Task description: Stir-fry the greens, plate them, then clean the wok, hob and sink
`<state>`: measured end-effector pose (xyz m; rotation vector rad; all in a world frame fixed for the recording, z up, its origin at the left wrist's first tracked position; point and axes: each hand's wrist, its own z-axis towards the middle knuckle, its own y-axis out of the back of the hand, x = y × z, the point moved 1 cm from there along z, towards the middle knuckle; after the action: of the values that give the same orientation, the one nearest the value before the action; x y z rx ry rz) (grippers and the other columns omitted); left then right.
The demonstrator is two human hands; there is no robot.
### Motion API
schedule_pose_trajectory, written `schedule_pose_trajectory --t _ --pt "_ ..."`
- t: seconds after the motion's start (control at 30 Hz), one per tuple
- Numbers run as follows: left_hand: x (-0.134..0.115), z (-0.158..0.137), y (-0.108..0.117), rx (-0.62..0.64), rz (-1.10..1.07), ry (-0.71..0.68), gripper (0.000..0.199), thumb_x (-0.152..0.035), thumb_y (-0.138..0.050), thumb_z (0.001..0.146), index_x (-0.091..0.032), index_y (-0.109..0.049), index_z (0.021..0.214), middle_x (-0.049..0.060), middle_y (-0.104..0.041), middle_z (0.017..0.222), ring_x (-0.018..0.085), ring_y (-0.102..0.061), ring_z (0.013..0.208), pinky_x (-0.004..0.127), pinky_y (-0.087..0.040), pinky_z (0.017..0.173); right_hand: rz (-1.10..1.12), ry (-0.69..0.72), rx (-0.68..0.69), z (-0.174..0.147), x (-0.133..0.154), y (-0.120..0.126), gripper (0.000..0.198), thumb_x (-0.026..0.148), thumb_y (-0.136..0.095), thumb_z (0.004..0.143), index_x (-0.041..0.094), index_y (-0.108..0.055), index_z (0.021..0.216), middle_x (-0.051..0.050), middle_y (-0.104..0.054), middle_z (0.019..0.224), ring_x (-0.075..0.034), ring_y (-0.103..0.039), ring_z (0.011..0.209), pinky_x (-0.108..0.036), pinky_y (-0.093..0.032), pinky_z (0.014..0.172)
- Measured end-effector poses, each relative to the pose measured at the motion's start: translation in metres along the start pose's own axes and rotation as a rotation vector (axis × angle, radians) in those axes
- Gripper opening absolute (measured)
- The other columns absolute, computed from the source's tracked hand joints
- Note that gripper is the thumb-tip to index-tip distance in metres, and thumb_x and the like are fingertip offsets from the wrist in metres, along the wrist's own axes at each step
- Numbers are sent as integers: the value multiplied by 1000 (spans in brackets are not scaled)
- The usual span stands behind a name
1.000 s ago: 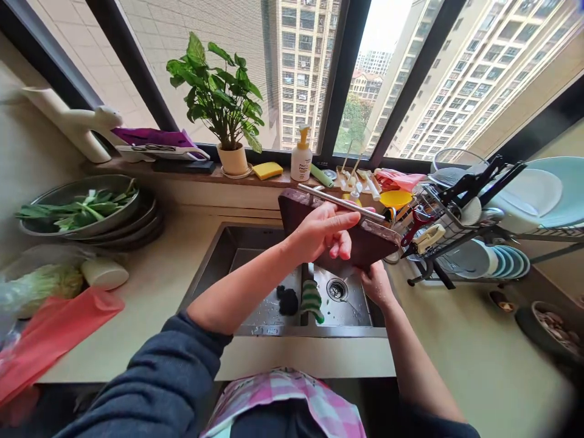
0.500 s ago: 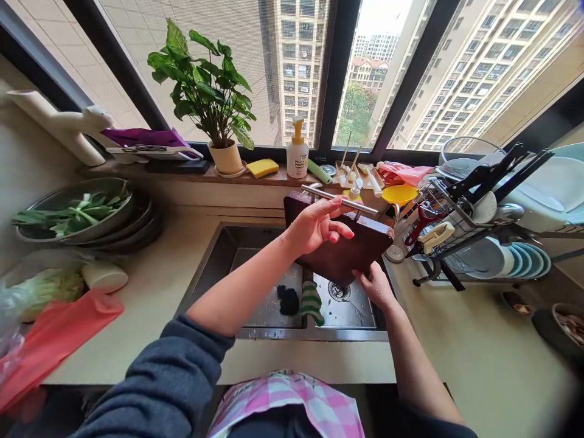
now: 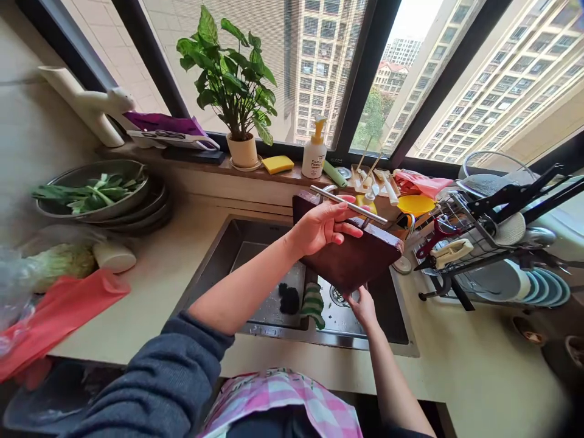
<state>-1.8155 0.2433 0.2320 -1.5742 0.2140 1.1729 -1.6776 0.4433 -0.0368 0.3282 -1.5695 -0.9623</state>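
A thick dark brown cutting board (image 3: 349, 258) with a metal bar handle (image 3: 349, 204) is held up, tilted, over the sink. My left hand (image 3: 319, 230) grips the handle, its thumb on top and its other fingers partly curled beside the board's face. Down at the lower edge, my right hand (image 3: 364, 309) holds the board from below; part of its fingers is hidden behind the board. Under the board is the double-bowl steel sink (image 3: 260, 330). A green striped cloth (image 3: 312, 306) drapes over its divider, and a black scrubber (image 3: 289, 299) lies in the left bowl.
On the window ledge stand a potted plant (image 3: 241, 150), a yellow sponge (image 3: 278, 164) and a pump bottle (image 3: 314, 155). A dish rack (image 3: 456, 261) with knives and plates is at the right. Leafy greens (image 3: 98, 193) fill a bowl at the left, near a red bag (image 3: 68, 313).
The view has tilted and shifted. My right hand has slid left along the board's lower edge. My left hand keeps its hold on the handle.
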Motion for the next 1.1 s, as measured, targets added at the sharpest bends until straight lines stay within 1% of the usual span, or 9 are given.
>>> schedule_pose_trajectory --t 0.2,0.33,0.5,0.6,0.73,0.8,0.87,0.97,1.1 --pt "2 -4 2 57 6 -12 36 -34 -65 76 -21 -56 109 11 -63 124 17 -70 75 18 -39 45 -104 -11 -73 2 -7 -12 26 42 -59 67 19 -59 78 -11 -67 84 -26 -61 82 -33 -45 73" --pt "4 -7 2 98 15 -10 38 -34 -65 76 -22 -55 111 12 -60 129 18 -70 77 18 -40 45 -69 -101 -47 -8 -16 -19 29 42 -58 67 20 -59 86 -9 -68 88 -26 -63 84 -34 -47 75" --pt "7 -10 3 114 26 -21 43 -35 -65 77 -23 -54 116 13 -57 132 20 -70 80 18 -40 44 28 -231 -40 -28 -30 -26 39 38 -59 65 20 -57 99 -10 -67 104 -27 -62 100 -37 -46 88" --pt "8 -12 0 127 20 -14 42 -34 -65 77 -22 -55 115 13 -58 131 21 -71 81 18 -41 44 116 -275 -113 -31 -26 -8 43 32 -54 67 18 -56 107 -12 -65 112 -25 -61 104 -40 -45 93" --pt "9 -18 -9 77 21 -15 41 -28 -65 76 -21 -58 115 12 -62 126 20 -70 82 17 -42 45 240 -178 -322 -28 13 45 37 31 -49 76 16 -57 109 -12 -64 112 -22 -60 104 -40 -44 96" --pt "9 -19 -11 47 20 -19 40 -26 -65 75 -21 -59 115 11 -64 123 20 -70 83 17 -43 45 303 -114 -339 -26 37 67 34 34 -48 81 17 -58 109 -10 -66 109 -20 -62 100 -37 -46 93" --pt "8 -19 -13 28 19 -20 37 -26 -65 75 -22 -61 112 10 -66 120 21 -70 84 18 -44 45 286 -72 -269 -27 56 75 30 32 -44 87 19 -58 110 -8 -66 107 -18 -62 98 -36 -47 91" --pt "7 -18 -16 7 26 -25 31 -24 -64 75 -21 -63 106 9 -69 114 22 -70 85 19 -46 46 132 -81 -162 -48 64 59 20 24 -56 82 22 -64 100 -7 -65 113 -22 -59 107 -40 -43 95" --pt "7 -18 -21 -48 35 -39 26 -23 -68 73 -18 -65 98 5 -74 103 24 -72 80 20 -48 46 -30 -134 -90 -110 46 17 26 20 -68 73 24 -67 98 -7 -63 117 -24 -54 113 -40 -39 99"
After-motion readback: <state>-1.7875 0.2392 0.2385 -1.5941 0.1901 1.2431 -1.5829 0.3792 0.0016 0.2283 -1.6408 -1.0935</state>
